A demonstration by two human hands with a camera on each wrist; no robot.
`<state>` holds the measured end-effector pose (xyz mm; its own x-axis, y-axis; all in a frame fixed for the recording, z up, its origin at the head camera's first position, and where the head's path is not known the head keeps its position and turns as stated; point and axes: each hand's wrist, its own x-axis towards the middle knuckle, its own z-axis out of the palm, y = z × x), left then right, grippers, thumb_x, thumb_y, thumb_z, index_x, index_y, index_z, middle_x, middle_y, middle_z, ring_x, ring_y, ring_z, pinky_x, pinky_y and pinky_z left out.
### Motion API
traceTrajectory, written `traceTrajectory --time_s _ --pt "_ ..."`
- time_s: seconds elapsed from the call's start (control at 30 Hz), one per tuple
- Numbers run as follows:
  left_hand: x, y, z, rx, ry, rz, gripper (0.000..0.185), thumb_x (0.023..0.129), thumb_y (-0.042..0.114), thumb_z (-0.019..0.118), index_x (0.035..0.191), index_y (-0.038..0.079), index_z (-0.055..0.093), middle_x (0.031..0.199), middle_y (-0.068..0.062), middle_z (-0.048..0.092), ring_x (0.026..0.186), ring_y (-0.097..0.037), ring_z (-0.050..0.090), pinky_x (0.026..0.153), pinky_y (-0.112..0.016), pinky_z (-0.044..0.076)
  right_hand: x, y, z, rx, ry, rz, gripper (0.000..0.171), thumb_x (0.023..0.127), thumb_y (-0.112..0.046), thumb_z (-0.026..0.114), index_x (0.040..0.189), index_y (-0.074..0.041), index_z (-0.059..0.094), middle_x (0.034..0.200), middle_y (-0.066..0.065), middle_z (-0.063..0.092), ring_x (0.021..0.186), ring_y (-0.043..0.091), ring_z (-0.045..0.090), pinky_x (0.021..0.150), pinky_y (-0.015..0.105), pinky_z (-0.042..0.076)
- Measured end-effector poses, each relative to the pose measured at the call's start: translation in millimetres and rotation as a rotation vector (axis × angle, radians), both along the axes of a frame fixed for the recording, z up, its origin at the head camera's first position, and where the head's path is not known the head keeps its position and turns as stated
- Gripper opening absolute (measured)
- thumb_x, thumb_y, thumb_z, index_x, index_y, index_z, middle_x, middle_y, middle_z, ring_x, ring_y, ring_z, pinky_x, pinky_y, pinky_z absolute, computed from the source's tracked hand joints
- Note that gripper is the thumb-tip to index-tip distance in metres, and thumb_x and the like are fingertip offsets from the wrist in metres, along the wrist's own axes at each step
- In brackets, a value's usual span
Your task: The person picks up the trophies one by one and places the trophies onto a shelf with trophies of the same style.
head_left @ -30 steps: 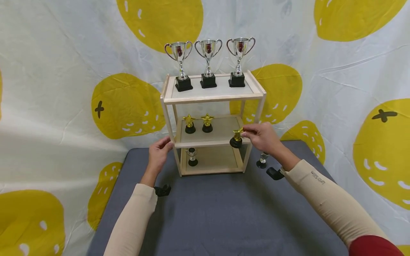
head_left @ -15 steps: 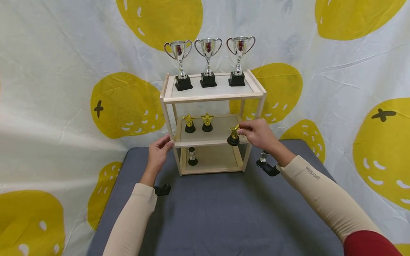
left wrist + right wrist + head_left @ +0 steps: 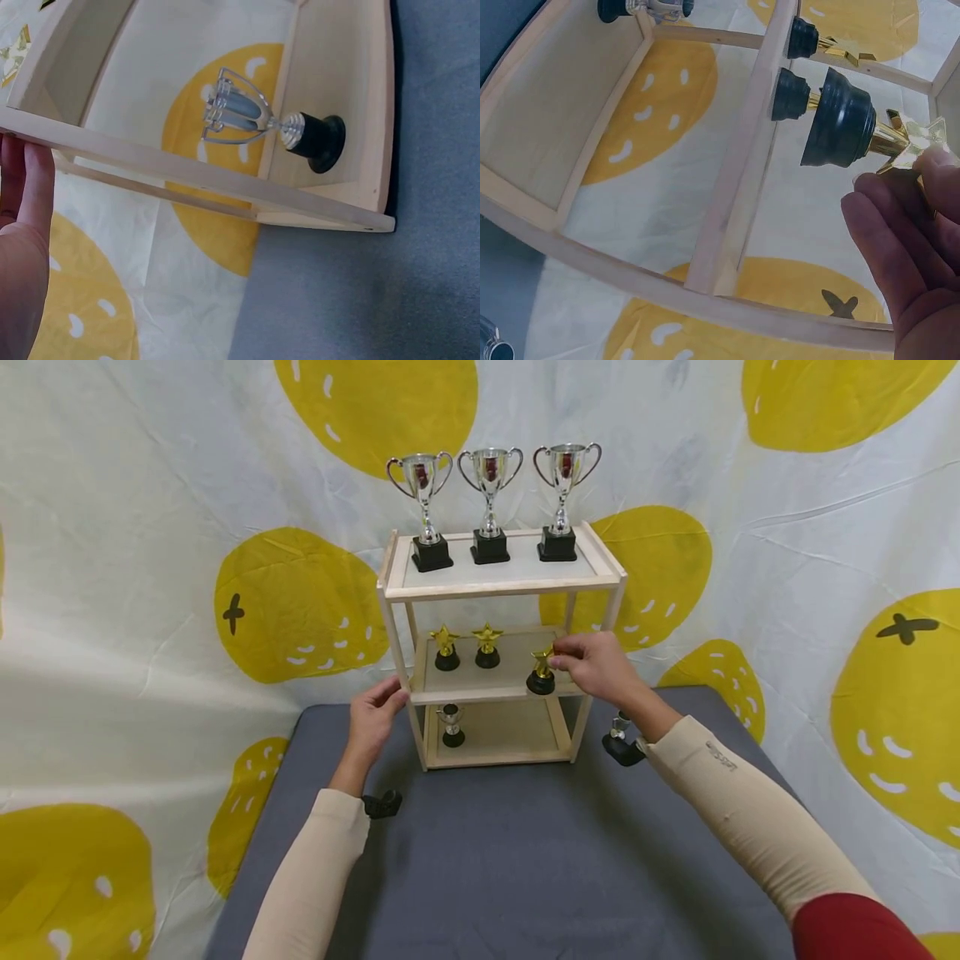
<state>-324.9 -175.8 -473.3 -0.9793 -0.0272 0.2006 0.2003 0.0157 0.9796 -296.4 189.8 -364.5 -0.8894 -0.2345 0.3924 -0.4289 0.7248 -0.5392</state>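
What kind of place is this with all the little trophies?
Probably a staged tabletop set, not a real trophy room: a small wooden shelf stands on a grey mat, a cloth with yellow fruit prints hangs behind, and the right hand holds a gold star trophy.

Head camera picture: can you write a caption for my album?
Right hand pinches a gold star trophy over the wooden shelf's middle tier; left hand steadies its post.

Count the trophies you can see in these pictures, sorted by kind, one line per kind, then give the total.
Large silver cup trophies on the top shelf: 3
Gold star trophies on the middle shelf, one of them pinched in the right hand: 3
Small silver cup trophies, one on the bottom shelf and one on the mat beside the rack: 2
Total: 8
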Motion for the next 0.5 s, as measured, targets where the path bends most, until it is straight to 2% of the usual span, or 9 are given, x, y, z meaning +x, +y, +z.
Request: traceTrajectory --time_s 0.17,0.37,0.5 --pt "-0.5 0 -0.3 -0.007 0.0 -0.002 0.04 0.1 0.006 0.068 0.138 -0.005 0.064 0.137 -0.03 0.064 0.098 0.003 0.069 0.087 -0.014 0.058 -2.1 -3 2.3 -0.017 -0.04 -0.027 0.016 0.099 -0.014 0.071 0.103 -0.003 0.081 0.099 0.015 0.079 0.078 0.025 0.063 0.072 0.036 0.051" --pt "0.5 -1 1.6 -0.016 0.002 0.004 0.039 0.101 0.004 0.067 0.138 -0.005 0.064 0.137 -0.031 0.064 0.096 0.005 0.068 0.087 -0.013 0.058 -6.0 -11 5.6 -0.021 -0.037 -0.067 0.015 0.099 -0.015 0.071 0.098 -0.005 0.082 0.097 0.014 0.079 0.078 0.025 0.063 0.07 0.034 0.048" --pt "1.2 0 1.6 -0.024 0.017 -0.002 0.039 0.101 0.005 0.067 0.138 -0.005 0.064 0.136 -0.031 0.064 0.096 0.005 0.069 0.087 -0.013 0.058 -8.1 -15 6.0 -0.051 -0.048 -0.079 0.015 0.099 -0.014 0.071 0.101 -0.003 0.082 0.104 0.017 0.079 0.084 0.029 0.067 0.075 0.039 0.053"
